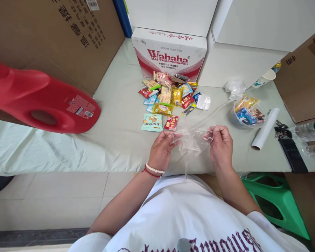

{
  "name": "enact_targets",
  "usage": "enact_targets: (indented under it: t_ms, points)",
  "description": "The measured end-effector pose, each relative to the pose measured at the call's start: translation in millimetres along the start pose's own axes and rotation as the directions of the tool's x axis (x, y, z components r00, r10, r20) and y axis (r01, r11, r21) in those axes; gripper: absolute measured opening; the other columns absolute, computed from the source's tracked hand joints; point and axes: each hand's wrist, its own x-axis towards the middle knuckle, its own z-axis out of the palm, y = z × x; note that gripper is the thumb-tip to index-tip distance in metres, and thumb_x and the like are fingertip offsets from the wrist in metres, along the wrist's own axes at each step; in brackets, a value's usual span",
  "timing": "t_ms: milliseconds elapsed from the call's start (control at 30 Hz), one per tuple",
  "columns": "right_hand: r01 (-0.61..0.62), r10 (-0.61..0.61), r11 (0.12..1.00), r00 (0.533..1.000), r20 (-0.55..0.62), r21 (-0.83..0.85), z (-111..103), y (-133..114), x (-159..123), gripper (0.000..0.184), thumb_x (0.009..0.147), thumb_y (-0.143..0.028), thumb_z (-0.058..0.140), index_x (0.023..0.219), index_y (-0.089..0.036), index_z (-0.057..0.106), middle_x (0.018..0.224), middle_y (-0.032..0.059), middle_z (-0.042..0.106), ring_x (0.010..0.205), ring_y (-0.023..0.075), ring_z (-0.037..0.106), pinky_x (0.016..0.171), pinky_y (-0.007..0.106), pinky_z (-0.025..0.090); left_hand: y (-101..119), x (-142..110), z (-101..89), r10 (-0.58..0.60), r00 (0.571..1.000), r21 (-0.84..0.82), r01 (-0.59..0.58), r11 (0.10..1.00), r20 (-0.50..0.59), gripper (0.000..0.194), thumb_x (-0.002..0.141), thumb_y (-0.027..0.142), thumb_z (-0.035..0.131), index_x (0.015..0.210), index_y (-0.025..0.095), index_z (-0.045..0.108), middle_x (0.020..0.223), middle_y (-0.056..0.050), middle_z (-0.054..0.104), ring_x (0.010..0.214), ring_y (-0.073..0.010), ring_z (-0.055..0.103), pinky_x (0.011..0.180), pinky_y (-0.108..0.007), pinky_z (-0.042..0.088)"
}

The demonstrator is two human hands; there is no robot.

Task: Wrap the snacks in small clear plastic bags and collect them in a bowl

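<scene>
Between my two hands stretches a thin clear plastic bag (pixel 190 144), held over the front of the table. My left hand (pixel 162 145), with a white bead bracelet and a red cord at the wrist, pinches its left edge. On the opposite side, my right hand (pixel 221 144) grips the bag's edge between thumb and fingers. Just beyond my left hand lie a mint-green snack packet (pixel 151 122) and a small red packet (pixel 171 123). Behind these is a pile of several wrapped snacks (pixel 165 94), with a crumpled white packet (pixel 203 102) at its right.
A red jug (pixel 49 101) stands at the left. The Wahaba carton (pixel 170 52) is behind the snacks. On the right are a clear bowl of snacks (pixel 235 119), a white roll (pixel 265 129), keys (pixel 282 131) and a dark phone (pixel 292 155). A green stool (pixel 280 203) sits below.
</scene>
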Motion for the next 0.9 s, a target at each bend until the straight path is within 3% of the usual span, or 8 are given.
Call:
enact_targets:
  t_ms: [67,167,233,333,433,600,767,900]
  points:
    - [0.004,-0.004,1.000,0.998,-0.061,0.003,-4,-4,6,0.031,0.091,-0.052,0.066,0.089,-0.024,0.053,0.078,-0.0046,0.059,0.057,0.0081,0.054,0.051,0.020,0.045,14,0,-3.6,-0.003,1.000,-0.061,0.003,0.998,-0.009,0.036,0.074,0.041,0.085,0.081,0.022,0.056,0.084,0.001,0.066,0.077,-0.0150,0.069,0.076,-0.032,0.058]
    - [-0.039,0.039,0.999,0.996,-0.081,0.005,-16,-9,16,0.033,0.086,-0.051,0.073,0.087,-0.024,0.053,0.064,-0.0077,0.052,0.043,0.0053,0.041,0.038,0.016,0.032,39,2,-13.9,-0.021,1.000,-0.043,0.021,0.999,0.005,0.032,0.076,0.035,0.085,0.082,0.022,0.056,0.066,0.008,0.054,0.043,-0.0019,0.040,0.054,-0.022,0.050]
    - [-0.153,0.154,0.988,0.987,-0.035,0.024,-27,-13,24,0.035,0.080,-0.048,0.079,0.086,-0.022,0.055,0.060,-0.0084,0.050,0.040,0.0037,0.037,0.034,0.015,0.026,58,5,-25.0,-0.103,0.993,0.049,0.099,0.994,0.066,0.030,0.076,0.033,0.085,0.081,0.021,0.058,0.060,0.009,0.049,0.037,0.0008,0.027,0.045,-0.018,0.043]
    - [-0.343,0.339,0.937,0.938,0.073,0.067,-44,-16,37,0.039,0.069,-0.042,0.087,0.084,-0.021,0.058,0.058,-0.0090,0.049,0.038,0.0014,0.033,0.032,0.013,0.022,84,16,-42.7,-0.259,0.959,0.230,0.227,0.946,0.118,0.027,0.075,0.030,0.087,0.079,0.021,0.062,0.055,0.009,0.046,0.034,0.0005,0.026,0.040,-0.020,0.043]
    - [-0.463,0.447,0.877,0.885,0.135,0.131,-48,-9,48,0.042,0.061,-0.036,0.091,0.082,-0.019,0.059,0.057,-0.0096,0.048,0.038,0.0000,0.031,0.031,0.010,0.022,92,29,-50.5,-0.203,0.979,0.231,0.194,0.953,0.014,0.027,0.075,0.025,0.087,0.082,0.021,0.061,0.057,0.008,0.049,0.035,0.0002,0.030,0.043,-0.021,0.048]
    - [-0.491,0.487,0.843,0.870,0.075,0.220,-25,20,51,0.042,0.062,-0.032,0.090,0.080,-0.020,0.054,0.056,-0.0100,0.050,0.038,0.0004,0.033,0.031,0.009,0.024,51,23,-37.2,-0.115,0.981,0.170,0.141,0.975,-0.156,0.048,0.068,0.048,0.088,0.090,0.021,0.055,0.077,0.003,0.064,0.059,-0.0113,0.064,0.056,-0.026,0.058]
    - [-0.472,0.493,0.820,0.870,0.020,0.323,-10,33,41,0.045,0.058,-0.028,0.090,0.080,-0.021,0.052,0.057,-0.0102,0.053,0.040,0.0004,0.035,0.032,0.008,0.024,-11,10,-28.2,-0.079,0.939,0.278,0.179,0.944,-0.336,0.054,0.070,0.065,0.079,0.088,0.019,0.058,0.080,0.001,0.063,0.055,-0.0084,0.055,0.039,-0.017,0.027]
    - [-0.467,0.490,0.821,0.872,0.014,0.328,-11,33,37,0.045,0.058,-0.028,0.090,0.081,-0.021,0.052,0.058,-0.0105,0.053,0.040,0.0001,0.035,0.032,0.008,0.024,-45,31,-23.2,0.083,0.954,0.470,0.065,0.880,-0.288,0.042,0.070,0.054,0.081,0.077,0.016,0.064,0.071,0.002,0.061,0.056,-0.0076,0.046,0.049,-0.020,0.031]
